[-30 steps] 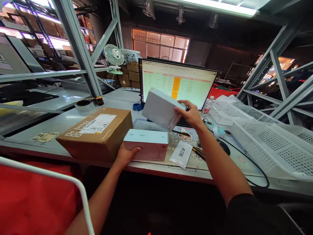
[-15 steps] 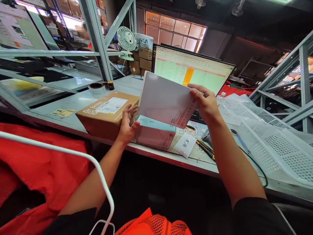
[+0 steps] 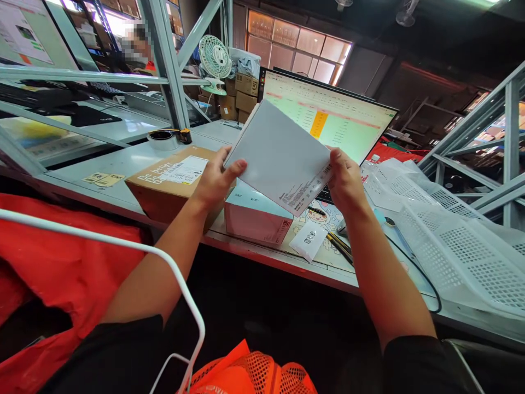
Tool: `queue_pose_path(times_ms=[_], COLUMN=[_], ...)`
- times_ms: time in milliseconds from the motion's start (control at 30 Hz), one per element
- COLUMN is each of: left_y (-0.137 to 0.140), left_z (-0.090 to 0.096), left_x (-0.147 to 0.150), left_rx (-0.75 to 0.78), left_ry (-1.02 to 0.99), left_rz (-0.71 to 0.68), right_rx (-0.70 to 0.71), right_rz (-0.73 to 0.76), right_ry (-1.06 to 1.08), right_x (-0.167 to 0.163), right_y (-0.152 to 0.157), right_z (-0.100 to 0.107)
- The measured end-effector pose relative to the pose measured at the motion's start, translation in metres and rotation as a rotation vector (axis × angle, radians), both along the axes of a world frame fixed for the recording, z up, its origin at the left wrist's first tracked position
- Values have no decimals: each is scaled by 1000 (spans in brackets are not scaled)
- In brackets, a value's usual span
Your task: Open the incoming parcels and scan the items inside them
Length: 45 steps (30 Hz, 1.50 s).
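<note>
A flat pale-grey box [image 3: 283, 158] with small print along its lower edge is held up in front of the monitor [image 3: 348, 115], tilted. My left hand [image 3: 219, 178] grips its left edge, thumb on the face. The lower right side is in my right hand [image 3: 344, 178], thumb on top, fingers hidden behind. Below it on the table stands a box with a light-blue top and pinkish front [image 3: 258, 221]. Left of that lies a brown cardboard box [image 3: 172, 180] with a white label. A small white packet [image 3: 308, 241] lies to the right, beside yellow-and-black pens or cutters [image 3: 340, 246].
White perforated plastic baskets [image 3: 471, 241] cover the table's right side. A tape roll [image 3: 162, 139] and a green fan [image 3: 214, 57] stand at the back left. Metal frame posts [image 3: 164, 65] rise left and right. A white tube [image 3: 180, 273] crosses the lower left. Another person [image 3: 141, 46] is behind.
My left hand has risen from beside the blue-topped box and closed on the grey box's left edge. The grey box has turned and tilted, its print now clearer; my right hand still holds it.
</note>
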State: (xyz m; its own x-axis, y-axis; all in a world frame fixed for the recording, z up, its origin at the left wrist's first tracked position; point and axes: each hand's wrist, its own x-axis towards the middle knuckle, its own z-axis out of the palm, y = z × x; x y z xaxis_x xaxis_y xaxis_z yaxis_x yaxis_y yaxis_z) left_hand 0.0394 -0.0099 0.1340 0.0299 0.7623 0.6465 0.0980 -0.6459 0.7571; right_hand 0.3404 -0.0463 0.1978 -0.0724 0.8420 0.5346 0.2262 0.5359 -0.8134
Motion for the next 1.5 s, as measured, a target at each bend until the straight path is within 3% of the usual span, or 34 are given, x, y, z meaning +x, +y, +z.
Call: queue_pose_path(times_ms=[133, 400, 467, 533, 600, 667, 767, 867, 1033, 1167, 1367, 1500], left_y=[4, 7, 8, 10, 11, 13, 15, 16, 9, -3, -10, -13], left_z=[24, 62, 66, 67, 67, 67, 64, 61, 64, 72, 76, 77], left_x=[8, 16, 14, 13, 13, 13, 17, 21, 29, 35, 42, 48], left_rx=[26, 50, 38, 36, 55, 82, 109, 113, 59, 11, 31, 37], left_ry=[-4, 212, 257, 277, 292, 307, 308, 291, 316, 391, 422, 444], left_rz=[0, 9, 25, 16, 3, 13, 60, 92, 120, 145, 192, 198], right_rx=[-54, -88, -91, -131, -238, -377, -527, -620, -671, -660, -320, -217], right_rz=[3, -30, -127, -339, -606, -778, -836, -839, -803, -762, -414, -318], right_ry=[-37, -102, -142, -231, -417, -647, -852, -984, -949, -845, -495, -469], right_x=[10, 41, 64, 96, 131, 160, 178, 170, 151, 151, 145, 126], right_y=[-12, -29, -38, -50, -65, -80, -94, -94, -73, -79, -166, -208], right_z=[-7, -21, -36, -58, -86, -114, -145, -156, -146, -119, -45, -14])
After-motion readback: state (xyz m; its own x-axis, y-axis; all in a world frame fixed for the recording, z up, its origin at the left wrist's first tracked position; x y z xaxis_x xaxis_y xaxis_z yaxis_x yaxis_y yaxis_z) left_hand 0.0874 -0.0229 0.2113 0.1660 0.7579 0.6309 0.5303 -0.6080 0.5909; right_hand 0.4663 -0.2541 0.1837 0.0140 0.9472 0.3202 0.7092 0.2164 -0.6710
